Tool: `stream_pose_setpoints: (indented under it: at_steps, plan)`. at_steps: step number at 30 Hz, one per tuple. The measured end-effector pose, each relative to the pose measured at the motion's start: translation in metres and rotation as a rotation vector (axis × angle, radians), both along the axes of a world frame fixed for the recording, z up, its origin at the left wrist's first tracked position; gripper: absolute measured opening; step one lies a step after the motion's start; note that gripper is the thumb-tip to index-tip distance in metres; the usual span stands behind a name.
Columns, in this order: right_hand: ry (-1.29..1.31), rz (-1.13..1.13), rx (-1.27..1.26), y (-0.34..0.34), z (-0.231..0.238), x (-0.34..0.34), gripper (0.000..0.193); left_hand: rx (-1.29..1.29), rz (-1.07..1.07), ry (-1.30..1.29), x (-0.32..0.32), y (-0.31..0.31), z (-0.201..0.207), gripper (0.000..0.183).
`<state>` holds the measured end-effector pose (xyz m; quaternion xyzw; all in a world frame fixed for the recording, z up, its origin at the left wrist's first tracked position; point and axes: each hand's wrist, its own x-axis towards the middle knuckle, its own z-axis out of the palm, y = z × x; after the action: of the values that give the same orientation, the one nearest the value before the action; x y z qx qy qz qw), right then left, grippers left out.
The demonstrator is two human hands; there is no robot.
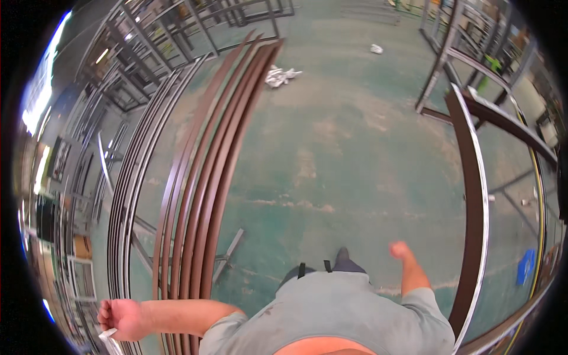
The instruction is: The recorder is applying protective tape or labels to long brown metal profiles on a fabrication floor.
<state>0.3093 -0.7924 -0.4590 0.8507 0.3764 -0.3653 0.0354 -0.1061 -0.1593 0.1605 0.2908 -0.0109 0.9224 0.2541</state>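
Note:
My left hand (123, 319) is stretched out to the left with its fingers curled in. A small white scrap (108, 334) shows at the fingertips; its kind is unclear. Below that arm run long brown metal profiles (208, 195), side by side on a grey stand (231, 254). Thin silver-grey bars (137, 171) lie farther left, close to the left hand. My right hand (400, 249) hangs over the green floor, apart from any object. Motion blurs its fingers, so how they are held cannot be made out.
On the right, a long brown beam with a white edge (473, 195) runs along my side. Grey metal frames (171, 44) stand at the far left, another frame (441, 65) at the far right. Crumpled white wrapping (281, 77) lies on the floor. A blue object (525, 266) sits beyond the beam.

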Motion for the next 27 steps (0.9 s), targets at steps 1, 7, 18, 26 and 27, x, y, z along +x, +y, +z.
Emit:
stream_pose_setpoints:
  at_steps: [1, 7, 18, 26, 27]
  plan:
    - [0.008, -0.336, 0.016, 0.026, 0.010, 0.057, 0.028, 0.015, 0.090, -0.020, 0.019, -0.001, 0.011, 0.023]
    - [0.292, -1.061, 0.444, 0.199, 0.094, 0.359, 0.030, 0.084, 0.300, -0.157, 0.070, 0.036, -0.008, 0.018]
    - [0.523, -0.881, 0.197, 0.455, 0.163, 0.649, 0.039, -0.139, 0.364, -0.197, 0.339, 0.218, -0.088, 0.020]
    - [0.508, -0.772, 0.483, 0.659, 0.201, 0.945, 0.038, -0.107, 0.296, -0.154, 0.455, 0.220, -0.099, 0.022]
    - [0.522, -0.738, 0.447, 0.692, 0.196, 0.979, 0.038, -0.212, 0.259, -0.106, 0.483, 0.224, -0.113, 0.021]
